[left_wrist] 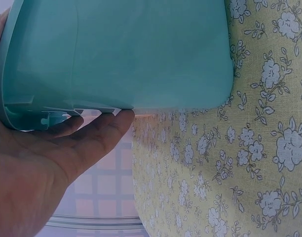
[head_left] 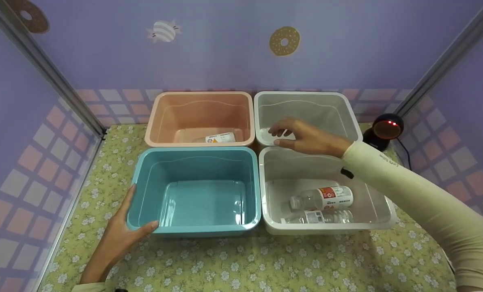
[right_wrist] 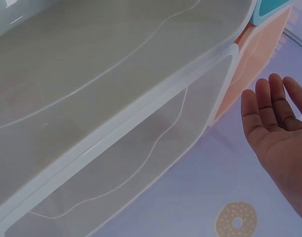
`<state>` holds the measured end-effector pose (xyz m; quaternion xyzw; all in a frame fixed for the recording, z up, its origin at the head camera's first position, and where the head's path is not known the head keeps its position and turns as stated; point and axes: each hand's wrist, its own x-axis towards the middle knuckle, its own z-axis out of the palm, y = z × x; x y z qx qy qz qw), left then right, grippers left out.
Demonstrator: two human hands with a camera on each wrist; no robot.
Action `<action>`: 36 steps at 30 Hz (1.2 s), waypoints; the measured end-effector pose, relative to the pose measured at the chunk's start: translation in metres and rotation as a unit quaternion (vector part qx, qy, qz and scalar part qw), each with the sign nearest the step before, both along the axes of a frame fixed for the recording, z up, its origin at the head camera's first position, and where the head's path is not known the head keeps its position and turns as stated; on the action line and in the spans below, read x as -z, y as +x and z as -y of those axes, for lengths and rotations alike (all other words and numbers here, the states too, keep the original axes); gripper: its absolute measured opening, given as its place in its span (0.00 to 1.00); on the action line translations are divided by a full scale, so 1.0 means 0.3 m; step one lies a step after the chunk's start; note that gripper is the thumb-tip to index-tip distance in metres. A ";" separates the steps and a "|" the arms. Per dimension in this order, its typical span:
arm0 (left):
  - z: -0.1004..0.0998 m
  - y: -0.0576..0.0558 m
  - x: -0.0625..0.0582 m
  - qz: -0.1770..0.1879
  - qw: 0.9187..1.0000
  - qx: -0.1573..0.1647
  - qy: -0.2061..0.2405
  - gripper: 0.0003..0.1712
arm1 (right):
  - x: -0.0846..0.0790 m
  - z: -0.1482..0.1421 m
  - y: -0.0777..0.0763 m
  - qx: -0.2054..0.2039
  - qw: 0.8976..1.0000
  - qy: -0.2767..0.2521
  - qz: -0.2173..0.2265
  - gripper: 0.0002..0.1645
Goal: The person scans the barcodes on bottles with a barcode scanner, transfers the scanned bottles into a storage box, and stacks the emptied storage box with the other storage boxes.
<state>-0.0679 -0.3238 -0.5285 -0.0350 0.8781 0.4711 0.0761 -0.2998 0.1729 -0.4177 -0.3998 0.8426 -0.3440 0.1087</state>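
My left hand [head_left: 117, 231] holds the front left corner of a blue plastic bin [head_left: 195, 230], thumb on the front rim and fingers along the outer left wall. In the left wrist view, the fingers [left_wrist: 99, 136] lie against the bin's outside wall. Over the back grey bin [head_left: 306, 95] hovers my right hand [head_left: 304, 136], its fingers loosely bent and holding nothing. Beneath the right forearm, the front light grey bin [head_left: 326, 227] contains a clear plastic bottle with a red and white label [head_left: 324, 198] and a second clear bottle [head_left: 318, 217].
A peach bin [head_left: 201, 95] at the back left contains an item with a white label [head_left: 220, 138], partly hidden by the front wall. A black round device [head_left: 387, 126] with red lights and a cable stands at the right. Purple walls [head_left: 225, 48] enclose the flowered tablecloth [head_left: 225, 263].
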 end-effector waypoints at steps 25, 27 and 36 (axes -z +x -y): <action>0.001 -0.004 0.000 0.003 1.000 0.003 0.003 0.69 | 0.069 -0.143 0.099 -0.022 0.999 0.043 -0.006 0.15; 0.001 -0.005 -0.001 0.004 1.000 0.001 0.001 0.70 | 0.082 -0.154 0.105 -0.026 0.999 0.042 -0.007 0.14; -0.001 -0.007 -0.002 0.007 1.000 0.001 -0.002 0.70 | 0.138 -0.209 0.130 -0.022 0.998 0.056 0.002 0.14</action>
